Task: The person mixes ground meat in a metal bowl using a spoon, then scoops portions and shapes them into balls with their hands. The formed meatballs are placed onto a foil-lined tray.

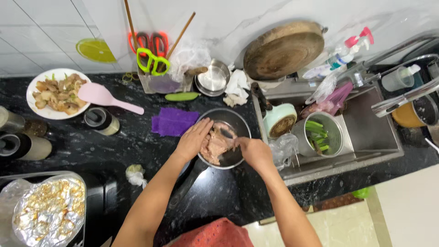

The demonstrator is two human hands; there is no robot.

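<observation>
Meat [214, 145], pale pink and raw, lies in a dark frying pan [238, 120] on the black speckled tabletop [137, 146], and both hands work over it. The left hand [194, 138] lies flat on the meat's left edge, fingers spread and pressing down without gripping. The right hand [255, 152] comes in over the pan's right rim, its fingers pinched on a small dark tool [227, 133] whose tip meets the meat; what kind of tool it is I cannot tell. Just left of the pan lies a purple cloth [173, 121]. Right of the pan sits the sink [366, 132], holding a metal pot of green vegetables [320, 134]. Far left of the pan stands a white plate of cooked food [55, 93] with a pink spoon [107, 98] beside it.
</observation>
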